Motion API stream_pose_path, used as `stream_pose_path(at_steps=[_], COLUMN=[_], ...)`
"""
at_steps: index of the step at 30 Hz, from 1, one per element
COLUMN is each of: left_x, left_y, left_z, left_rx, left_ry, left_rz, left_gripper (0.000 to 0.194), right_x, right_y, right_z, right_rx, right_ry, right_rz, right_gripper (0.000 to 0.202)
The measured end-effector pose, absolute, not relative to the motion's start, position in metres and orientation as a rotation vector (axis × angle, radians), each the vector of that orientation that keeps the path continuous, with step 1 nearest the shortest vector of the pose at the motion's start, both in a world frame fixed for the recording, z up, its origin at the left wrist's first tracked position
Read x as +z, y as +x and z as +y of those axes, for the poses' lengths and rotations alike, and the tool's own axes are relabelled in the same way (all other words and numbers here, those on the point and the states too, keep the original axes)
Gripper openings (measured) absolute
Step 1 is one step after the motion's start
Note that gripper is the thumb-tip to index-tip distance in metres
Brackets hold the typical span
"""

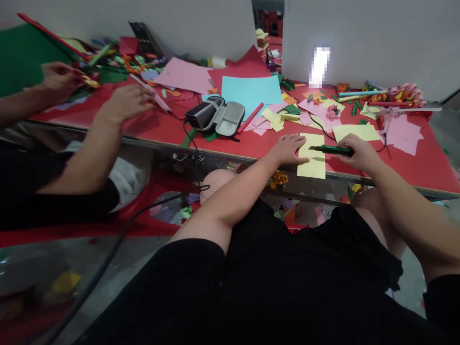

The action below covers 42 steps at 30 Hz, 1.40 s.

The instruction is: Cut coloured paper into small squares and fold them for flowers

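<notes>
Left hand point(286, 150) spread, touching one yellow sheet point(312, 168); right hand point(360, 152) gripping one cutter point(334, 150).

One cutter point(338, 150), one case point(232, 118)

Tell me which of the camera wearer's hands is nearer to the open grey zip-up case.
The left. The left hand rests on the pale yellow paper rectangle, right of the case; the right hand, holding the slim green cutter, is farther right.
</notes>
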<state>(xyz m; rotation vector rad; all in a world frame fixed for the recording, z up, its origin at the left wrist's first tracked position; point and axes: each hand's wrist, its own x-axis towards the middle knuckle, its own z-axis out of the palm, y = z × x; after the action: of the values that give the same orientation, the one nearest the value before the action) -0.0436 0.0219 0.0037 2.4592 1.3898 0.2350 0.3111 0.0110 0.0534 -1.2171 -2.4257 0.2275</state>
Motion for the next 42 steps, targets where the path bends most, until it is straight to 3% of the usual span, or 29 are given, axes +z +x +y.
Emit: stream_pose_path(at_steps=[14, 42], left_x=[-0.003, 0.005], left_y=[-0.047, -0.046], left_z=[0.026, 0.021], left_rx=[0.282, 0.227], left_ry=[2.449, 2.445], left_rz=[1.383, 1.400], left_gripper=[0.110, 0.108], right_x=[0.039, 0.038], right_y=[0.278, 0.302], right_z=[0.020, 0.024], right_rx=[0.105, 0.223], right_ry=[-1.182, -1.224], right_rz=[-2.569, -2.547], right_gripper=[0.042, 0.032])
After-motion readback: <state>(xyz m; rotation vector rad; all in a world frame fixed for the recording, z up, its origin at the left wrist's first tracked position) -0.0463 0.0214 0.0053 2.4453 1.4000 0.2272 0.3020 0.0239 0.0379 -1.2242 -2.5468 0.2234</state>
